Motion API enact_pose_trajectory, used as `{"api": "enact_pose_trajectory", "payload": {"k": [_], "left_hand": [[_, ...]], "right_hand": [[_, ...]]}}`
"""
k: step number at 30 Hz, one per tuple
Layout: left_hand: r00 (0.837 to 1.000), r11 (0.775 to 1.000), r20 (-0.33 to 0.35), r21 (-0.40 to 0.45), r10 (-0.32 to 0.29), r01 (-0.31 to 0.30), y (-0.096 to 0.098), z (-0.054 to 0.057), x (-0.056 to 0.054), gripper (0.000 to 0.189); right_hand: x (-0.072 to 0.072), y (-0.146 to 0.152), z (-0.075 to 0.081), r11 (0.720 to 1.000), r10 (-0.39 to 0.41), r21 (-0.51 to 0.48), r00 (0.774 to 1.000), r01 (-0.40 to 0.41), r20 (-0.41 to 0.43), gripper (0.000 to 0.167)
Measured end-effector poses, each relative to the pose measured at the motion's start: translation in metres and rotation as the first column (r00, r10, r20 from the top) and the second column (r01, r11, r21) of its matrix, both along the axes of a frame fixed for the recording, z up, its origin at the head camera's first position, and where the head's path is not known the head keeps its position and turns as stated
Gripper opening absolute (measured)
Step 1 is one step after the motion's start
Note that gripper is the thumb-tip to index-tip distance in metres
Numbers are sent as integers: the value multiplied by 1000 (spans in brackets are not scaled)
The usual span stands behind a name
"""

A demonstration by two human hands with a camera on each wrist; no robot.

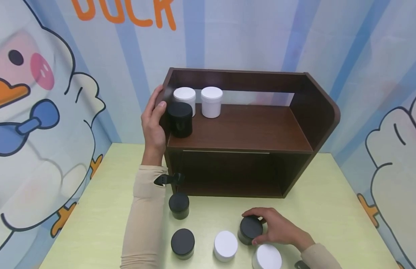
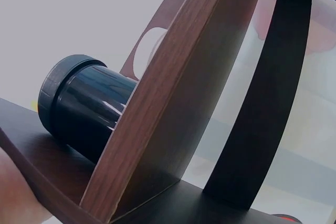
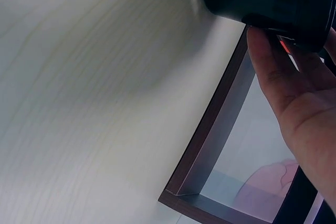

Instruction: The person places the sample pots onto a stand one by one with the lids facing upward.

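Note:
My left hand (image 1: 153,125) holds the left side panel of a dark brown wooden shelf (image 1: 241,129), thumb by its front edge. A black lidded jar (image 1: 180,121) stands on the upper board just inside that panel; the left wrist view shows the same black jar (image 2: 89,103) beside it. Behind it are two white lidded jars, one partly hidden (image 1: 185,93), the other (image 1: 211,104) to its right. Low on the right, my right hand (image 1: 278,228) grips another black jar (image 1: 250,231) between thumb and fingers. I cannot tell whether this jar touches the table.
Black jars (image 1: 179,205) (image 1: 182,243) stand on the pale yellow table (image 1: 93,224) left of the right hand. Near the held jar are white jars (image 1: 226,244) (image 1: 267,257). A duck-print cloth (image 1: 245,33) hangs behind the shelf.

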State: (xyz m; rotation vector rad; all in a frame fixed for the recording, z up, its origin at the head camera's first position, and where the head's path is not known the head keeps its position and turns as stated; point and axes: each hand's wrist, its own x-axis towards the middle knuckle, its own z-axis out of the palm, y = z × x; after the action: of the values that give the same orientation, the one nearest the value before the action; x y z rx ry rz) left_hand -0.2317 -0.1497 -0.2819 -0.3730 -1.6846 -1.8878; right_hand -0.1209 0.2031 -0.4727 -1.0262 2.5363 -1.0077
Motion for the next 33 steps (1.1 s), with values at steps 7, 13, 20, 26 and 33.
{"api": "enact_pose_trajectory", "payload": {"k": [7, 13, 20, 26, 33], "left_hand": [[1000, 1000, 0, -8, 2, -2, 1, 0, 0, 53], [1000, 1000, 1, -3, 0, 0, 0, -1, 0, 52], [1000, 1000, 0, -3, -4, 4, 0, 0, 0, 52], [1000, 1000, 0, 6, -9, 9, -1, 0, 0, 52], [1000, 1000, -2, 10, -13, 13, 0, 0, 1, 52]], "right_hand": [[0, -1, 2, 1000, -1, -14, 1000, 1, -14, 64], [-2, -2, 6, 1000, 3, -16, 999, -3, -36, 64], [-5, -2, 10, 1000, 6, -21, 999, -7, -50, 65], [-5, -2, 16, 1000, 11, -27, 997, -13, -81, 66], [-5, -5, 24, 999, 9, -30, 997, -12, -80, 66]]}}
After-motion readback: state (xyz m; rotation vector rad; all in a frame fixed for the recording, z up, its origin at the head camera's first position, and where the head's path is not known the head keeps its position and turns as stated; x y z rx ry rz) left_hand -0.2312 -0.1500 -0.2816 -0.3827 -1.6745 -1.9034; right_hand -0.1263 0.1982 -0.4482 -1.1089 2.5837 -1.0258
